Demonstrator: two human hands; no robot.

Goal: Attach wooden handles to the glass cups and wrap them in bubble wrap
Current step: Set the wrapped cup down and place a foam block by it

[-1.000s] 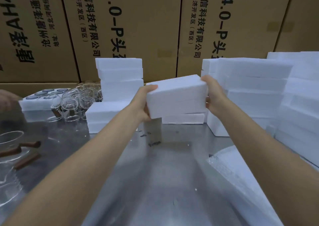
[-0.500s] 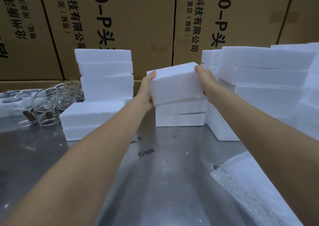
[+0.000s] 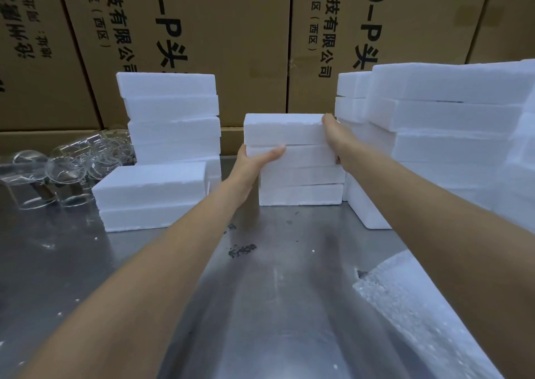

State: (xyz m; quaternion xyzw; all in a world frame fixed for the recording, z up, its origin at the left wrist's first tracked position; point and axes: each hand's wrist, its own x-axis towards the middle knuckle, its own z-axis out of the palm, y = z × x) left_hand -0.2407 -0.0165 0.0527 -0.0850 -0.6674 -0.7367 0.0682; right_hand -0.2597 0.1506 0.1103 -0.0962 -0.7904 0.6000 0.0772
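Foam box (image 3: 285,129), judged light and crumbly, is gripped at both ends by left hand (image 3: 254,158) and right hand (image 3: 335,138); fragile glass cups (image 3: 66,170) lie well left of it.

Dim, even light from overhead leaves a soft sheen and faint arm shadows on the metal table (image 3: 275,306). Wide-angle bending curves the edges, and the whole picture looks slightly soft.

Two bare arms reach out from the bottom of the view. No sleeves cover them up to the picture's edge. The left hand (image 3: 251,161) and right hand (image 3: 335,138) wear no gloves, rings or watch.
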